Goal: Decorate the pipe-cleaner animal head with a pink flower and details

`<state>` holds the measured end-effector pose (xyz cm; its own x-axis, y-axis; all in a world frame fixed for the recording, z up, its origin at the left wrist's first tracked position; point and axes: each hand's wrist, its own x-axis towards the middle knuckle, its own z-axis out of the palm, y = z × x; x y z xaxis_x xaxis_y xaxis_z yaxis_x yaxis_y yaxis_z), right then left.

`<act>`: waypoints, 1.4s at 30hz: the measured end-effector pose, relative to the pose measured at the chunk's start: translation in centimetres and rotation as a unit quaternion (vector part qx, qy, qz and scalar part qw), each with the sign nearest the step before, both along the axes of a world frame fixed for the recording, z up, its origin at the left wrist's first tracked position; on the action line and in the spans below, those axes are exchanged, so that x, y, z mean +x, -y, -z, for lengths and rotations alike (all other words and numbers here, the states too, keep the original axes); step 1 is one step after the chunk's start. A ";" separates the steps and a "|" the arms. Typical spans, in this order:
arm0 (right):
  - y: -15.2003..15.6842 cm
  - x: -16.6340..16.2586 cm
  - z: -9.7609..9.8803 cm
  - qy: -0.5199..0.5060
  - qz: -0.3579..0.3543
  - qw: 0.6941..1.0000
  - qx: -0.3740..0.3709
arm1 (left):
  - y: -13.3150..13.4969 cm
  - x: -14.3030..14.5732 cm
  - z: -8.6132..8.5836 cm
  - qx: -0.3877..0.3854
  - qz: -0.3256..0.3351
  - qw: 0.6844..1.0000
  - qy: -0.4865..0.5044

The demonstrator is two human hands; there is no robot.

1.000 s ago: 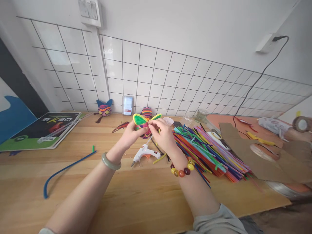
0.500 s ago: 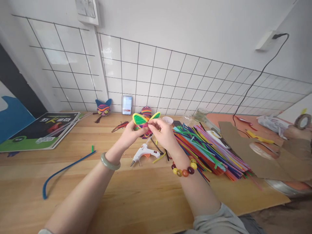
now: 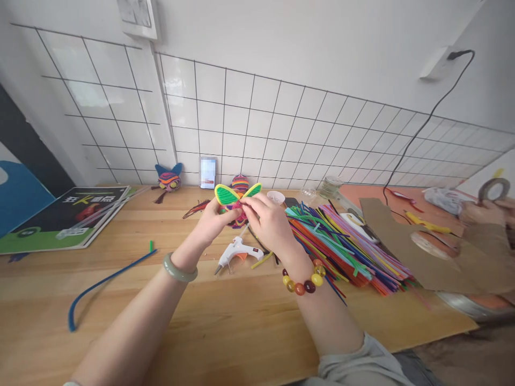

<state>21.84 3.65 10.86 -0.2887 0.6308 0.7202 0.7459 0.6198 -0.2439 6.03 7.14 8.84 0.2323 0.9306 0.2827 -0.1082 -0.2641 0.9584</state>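
A small pipe-cleaner figure [image 3: 227, 195] with two green, yellow-edged ear- or wing-shaped parts is held up between my hands. My left hand [image 3: 211, 221] is closed on its lower left side, thumb pointing inward. My right hand [image 3: 270, 221] pinches at its middle, where pink shows; the fingers hide what exactly they grip there. Just behind stands a striped, multicoloured figure [image 3: 240, 183], partly covered by the held piece. Below my hands a white hot glue gun [image 3: 237, 250] lies on its side, nozzle to the left.
Right of my hands lies a bundle of coloured pipe cleaners [image 3: 346, 249], then cardboard [image 3: 380, 225]. A blue pipe cleaner [image 3: 105, 281] curves across the left tabletop. A blue-eared figure [image 3: 168, 180] and a phone [image 3: 208, 173] stand by the wall. Another person's hand [image 3: 488, 213] holds a tape roll [image 3: 493, 191].
My right hand has turned slightly, its fingers now more curled over the figure's middle. The view has shifted a little. At far right the other person's hands and tape roll have moved slightly.
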 end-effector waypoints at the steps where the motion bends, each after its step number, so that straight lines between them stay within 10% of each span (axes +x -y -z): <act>1: 0.0 0.0 0.0 0.003 -0.001 1.000 0.001 | 0.0 0.0 -0.1 0.004 -0.005 1.000 -0.003; 12: -0.8 -0.2 1.0 -0.179 -0.070 0.978 -0.076 | 0.0 -0.2 0.2 -0.025 0.034 0.998 0.044; 42: -1.2 0.4 0.7 -0.160 -0.073 0.983 -0.060 | -1.2 -0.2 0.9 0.054 -0.004 0.998 0.032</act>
